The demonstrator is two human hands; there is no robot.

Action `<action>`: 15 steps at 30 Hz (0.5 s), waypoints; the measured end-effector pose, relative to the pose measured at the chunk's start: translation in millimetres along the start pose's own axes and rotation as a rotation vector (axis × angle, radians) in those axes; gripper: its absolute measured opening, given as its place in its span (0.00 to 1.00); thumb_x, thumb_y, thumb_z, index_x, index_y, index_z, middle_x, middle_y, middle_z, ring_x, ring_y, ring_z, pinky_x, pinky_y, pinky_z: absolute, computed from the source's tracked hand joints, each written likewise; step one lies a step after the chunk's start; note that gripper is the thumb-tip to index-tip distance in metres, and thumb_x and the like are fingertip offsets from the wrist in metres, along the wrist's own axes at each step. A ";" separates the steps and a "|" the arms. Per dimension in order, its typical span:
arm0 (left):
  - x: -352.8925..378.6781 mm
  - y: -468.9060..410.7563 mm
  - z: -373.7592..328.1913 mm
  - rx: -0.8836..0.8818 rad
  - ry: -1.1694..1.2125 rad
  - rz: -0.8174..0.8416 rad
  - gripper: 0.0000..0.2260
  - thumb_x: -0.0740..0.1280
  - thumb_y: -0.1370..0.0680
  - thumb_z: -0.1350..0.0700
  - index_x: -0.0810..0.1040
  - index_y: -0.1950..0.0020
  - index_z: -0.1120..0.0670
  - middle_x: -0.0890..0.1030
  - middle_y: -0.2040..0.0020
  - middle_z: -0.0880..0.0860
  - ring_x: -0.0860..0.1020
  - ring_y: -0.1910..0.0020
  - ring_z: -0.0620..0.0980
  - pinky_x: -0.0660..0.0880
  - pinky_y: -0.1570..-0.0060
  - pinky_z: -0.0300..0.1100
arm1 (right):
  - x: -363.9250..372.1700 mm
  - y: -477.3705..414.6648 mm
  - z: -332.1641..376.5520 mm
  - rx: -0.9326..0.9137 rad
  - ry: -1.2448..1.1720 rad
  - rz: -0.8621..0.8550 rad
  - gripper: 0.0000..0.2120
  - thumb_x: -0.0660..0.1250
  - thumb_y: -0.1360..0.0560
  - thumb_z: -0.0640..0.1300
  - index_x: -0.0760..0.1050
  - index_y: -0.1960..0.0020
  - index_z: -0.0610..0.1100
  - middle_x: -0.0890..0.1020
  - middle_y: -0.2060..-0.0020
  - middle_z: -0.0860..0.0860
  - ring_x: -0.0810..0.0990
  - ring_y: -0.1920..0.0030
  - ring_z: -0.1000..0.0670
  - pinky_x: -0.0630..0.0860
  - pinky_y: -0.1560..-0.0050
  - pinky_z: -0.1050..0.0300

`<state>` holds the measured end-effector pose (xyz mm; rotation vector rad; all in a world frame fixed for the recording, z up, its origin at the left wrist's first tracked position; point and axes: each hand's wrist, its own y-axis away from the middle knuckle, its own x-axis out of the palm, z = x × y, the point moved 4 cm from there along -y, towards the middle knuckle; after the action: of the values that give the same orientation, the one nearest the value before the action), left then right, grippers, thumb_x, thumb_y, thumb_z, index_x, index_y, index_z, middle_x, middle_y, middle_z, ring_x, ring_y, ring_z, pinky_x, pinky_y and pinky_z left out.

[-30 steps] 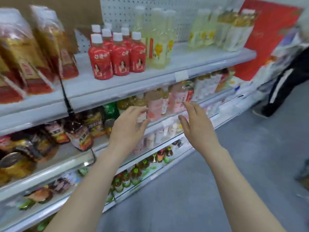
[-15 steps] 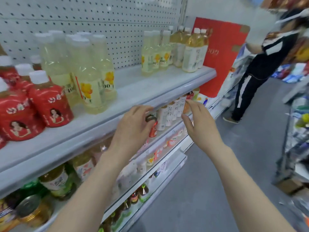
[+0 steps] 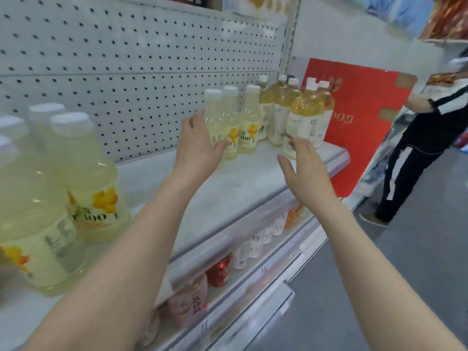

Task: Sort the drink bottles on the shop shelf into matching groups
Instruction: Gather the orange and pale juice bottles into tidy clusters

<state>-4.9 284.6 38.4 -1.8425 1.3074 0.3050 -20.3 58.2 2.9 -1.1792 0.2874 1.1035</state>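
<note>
**Hands reach the stray pale bottles on a shop shelf**

Left hand (image 3: 200,145) cups the nearest of three pale bottles (image 3: 229,122), with the thumb across the label and the fingers up the far side. Whether the grasp has closed cannot be told from this view. Right hand (image 3: 306,168) hovers nearby with fingers spread and relaxed, holding nothing. It is above the bare shelf (image 3: 240,183), in front of the amber bottles (image 3: 304,115).

The three pale bottles stand upright in a row, right beside the amber bottles at the far end. A larger pale group (image 3: 83,178) with the same flower label stands well apart at the near left end, with bare shelf between. That split is likely why the left hand goes to the trio: they match the near group and probably belong with it, which would leave the amber ones on their own. The right hand seems poised to take a second bottle or to steady the neighbours, since these tall, close-packed bottles could tip.

A white pegboard (image 3: 126,72) backs the shelf. A red box (image 3: 359,117) stands past its end. Another person (image 3: 425,138) stands in the aisle.
</note>
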 end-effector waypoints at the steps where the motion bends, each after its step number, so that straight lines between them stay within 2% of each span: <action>1: 5.3 -10.6 3.6 -0.020 -0.017 -0.017 0.33 0.69 0.22 0.50 0.57 0.23 0.56 0.64 0.27 0.57 0.65 0.28 0.54 0.64 0.36 0.45 | 6.8 -16.3 -5.6 -0.024 -0.015 0.007 0.24 0.63 0.17 0.44 0.65 0.23 0.41 0.74 0.32 0.43 0.72 0.31 0.43 0.67 0.35 0.52; 5: 24.6 -44.8 18.4 -0.123 -0.039 -0.067 0.37 0.69 0.22 0.48 0.53 0.20 0.55 0.62 0.24 0.56 0.64 0.26 0.54 0.64 0.31 0.50 | 28.6 -72.4 -33.1 -0.086 -0.066 -0.009 0.26 0.63 0.18 0.44 0.63 0.23 0.40 0.72 0.31 0.41 0.71 0.31 0.41 0.68 0.33 0.49; 8: 35.4 -67.3 19.2 -0.192 0.041 -0.122 0.35 0.68 0.22 0.45 0.54 0.21 0.52 0.66 0.25 0.52 0.67 0.28 0.51 0.67 0.31 0.54 | 23.5 -115.5 -62.7 -0.091 -0.067 -0.129 0.25 0.64 0.18 0.42 0.64 0.24 0.37 0.72 0.31 0.37 0.69 0.30 0.37 0.65 0.30 0.46; 11: 46.9 -84.6 12.6 -0.280 0.119 -0.175 0.29 0.66 0.21 0.45 0.61 0.24 0.51 0.74 0.34 0.48 0.74 0.35 0.50 0.72 0.40 0.50 | 19.2 -158.9 -82.7 -0.094 -0.123 -0.117 0.25 0.63 0.18 0.45 0.64 0.23 0.40 0.71 0.30 0.40 0.71 0.31 0.40 0.68 0.31 0.46; 13: 53.0 -90.4 10.4 -0.312 0.144 -0.200 0.21 0.64 0.19 0.46 0.66 0.29 0.52 0.75 0.43 0.46 0.76 0.40 0.51 0.70 0.48 0.46 | 27.7 -179.0 -78.2 -0.158 -0.180 -0.034 0.25 0.63 0.17 0.46 0.63 0.23 0.43 0.71 0.29 0.43 0.72 0.31 0.43 0.70 0.32 0.46; 15: 55.5 -91.8 9.4 -0.317 0.148 -0.210 0.18 0.62 0.18 0.47 0.68 0.31 0.52 0.75 0.44 0.46 0.76 0.44 0.50 0.69 0.50 0.45 | 42.9 -192.1 -63.4 -0.219 -0.221 0.050 0.27 0.62 0.17 0.48 0.60 0.21 0.45 0.68 0.25 0.45 0.70 0.28 0.44 0.69 0.30 0.46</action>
<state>100.8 264.7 43.1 -2.2885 1.2012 0.2792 177.0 34.8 60.5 -1.2337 0.0248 1.3225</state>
